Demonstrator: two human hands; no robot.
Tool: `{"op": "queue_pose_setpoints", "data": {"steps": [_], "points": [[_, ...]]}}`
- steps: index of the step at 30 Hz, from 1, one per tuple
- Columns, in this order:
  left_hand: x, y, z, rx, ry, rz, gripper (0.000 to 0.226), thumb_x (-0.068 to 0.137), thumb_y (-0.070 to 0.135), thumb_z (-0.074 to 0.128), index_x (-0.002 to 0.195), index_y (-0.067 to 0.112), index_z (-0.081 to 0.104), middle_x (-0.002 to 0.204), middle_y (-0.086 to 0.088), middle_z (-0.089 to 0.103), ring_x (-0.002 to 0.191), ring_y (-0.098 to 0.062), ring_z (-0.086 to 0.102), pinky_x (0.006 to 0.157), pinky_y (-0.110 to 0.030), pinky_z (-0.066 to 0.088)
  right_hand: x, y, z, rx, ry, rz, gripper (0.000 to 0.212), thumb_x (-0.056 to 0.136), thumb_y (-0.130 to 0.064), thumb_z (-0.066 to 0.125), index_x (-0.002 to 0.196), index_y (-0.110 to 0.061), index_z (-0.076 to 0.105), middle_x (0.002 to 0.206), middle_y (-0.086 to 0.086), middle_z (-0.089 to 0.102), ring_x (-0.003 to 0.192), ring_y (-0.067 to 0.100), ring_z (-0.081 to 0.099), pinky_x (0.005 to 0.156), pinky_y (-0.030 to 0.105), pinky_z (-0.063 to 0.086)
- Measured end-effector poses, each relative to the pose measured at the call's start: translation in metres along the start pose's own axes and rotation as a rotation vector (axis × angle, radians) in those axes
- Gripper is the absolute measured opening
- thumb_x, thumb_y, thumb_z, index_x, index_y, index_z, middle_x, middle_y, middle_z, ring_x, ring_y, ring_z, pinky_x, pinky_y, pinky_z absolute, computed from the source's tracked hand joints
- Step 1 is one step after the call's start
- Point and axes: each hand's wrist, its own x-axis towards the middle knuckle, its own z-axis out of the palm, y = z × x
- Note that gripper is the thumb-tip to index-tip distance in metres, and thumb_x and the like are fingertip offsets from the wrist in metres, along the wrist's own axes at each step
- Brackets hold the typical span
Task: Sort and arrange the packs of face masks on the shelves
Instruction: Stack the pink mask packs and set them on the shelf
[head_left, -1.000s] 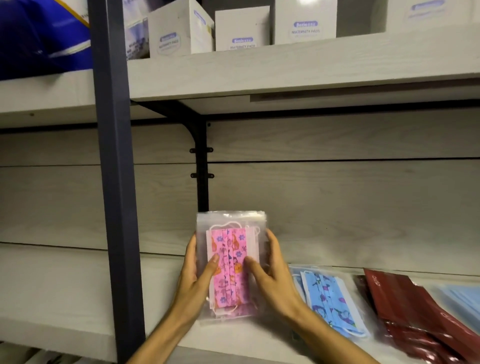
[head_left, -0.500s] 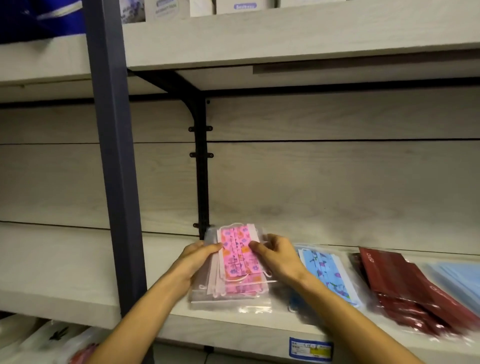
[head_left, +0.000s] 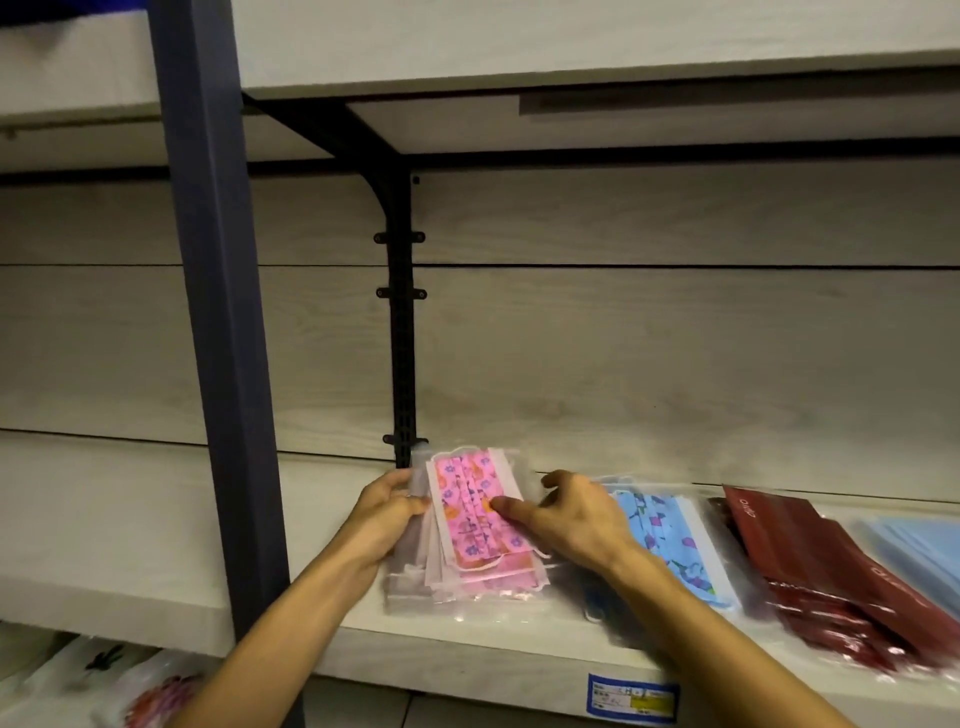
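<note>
Pink-printed mask packs (head_left: 478, 525) lie stacked on the shelf (head_left: 130, 530) beside the blue packs (head_left: 670, 540). My left hand (head_left: 387, 517) grips their left edge; my right hand (head_left: 576, 519) presses on top, fingers seemingly spread. I'd square the edges gently

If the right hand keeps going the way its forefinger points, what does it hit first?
The right hand points leftward across the pink mask pack, its forefinger already on it. Straight on, it would likely meet the left hand gripping the pack's far edge, though depth is unclear.
</note>
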Motion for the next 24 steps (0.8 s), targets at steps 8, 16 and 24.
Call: {"op": "queue_pose_setpoints", "data": {"steps": [8, 16, 24], "points": [[-0.002, -0.001, 0.004, -0.003, -0.066, 0.031, 0.021, 0.095, 0.012, 0.066, 0.115, 0.014, 0.061, 0.102, -0.010, 0.077, 0.092, -0.027, 0.075, 0.092, -0.047, 0.057, 0.016, 0.011, -0.009, 0.443, -0.089, 0.023, 0.023, 0.089, -0.019, 0.077, 0.100, 0.000, 0.071, 0.057, 0.002, 0.068, 0.040, 0.010, 0.056, 0.037, 0.022, 0.039], [0.004, -0.009, 0.004, 0.103, -0.075, 0.099, 0.022, 0.099, 0.000, 0.055, 0.118, 0.010, 0.062, 0.101, -0.012, 0.076, 0.084, -0.022, 0.075, 0.072, -0.029, 0.060, 0.024, 0.024, -0.035, -0.014, 0.059, -0.132, 0.007, 0.081, -0.020, 0.074, 0.087, -0.021, 0.077, 0.075, -0.006, 0.075, 0.069, 0.010, 0.070, 0.062, 0.030, 0.057], [0.008, -0.009, 0.003, 0.149, -0.072, 0.079, 0.029, 0.102, 0.006, 0.051, 0.127, 0.015, 0.063, 0.124, -0.007, 0.067, 0.115, -0.023, 0.065, 0.100, -0.032, 0.052, 0.034, 0.015, -0.094, -0.053, -0.341, -0.300, 0.018, 0.083, 0.000, 0.075, 0.093, -0.013, 0.081, 0.076, -0.006, 0.077, 0.064, 0.005, 0.069, 0.059, 0.026, 0.056]]}}
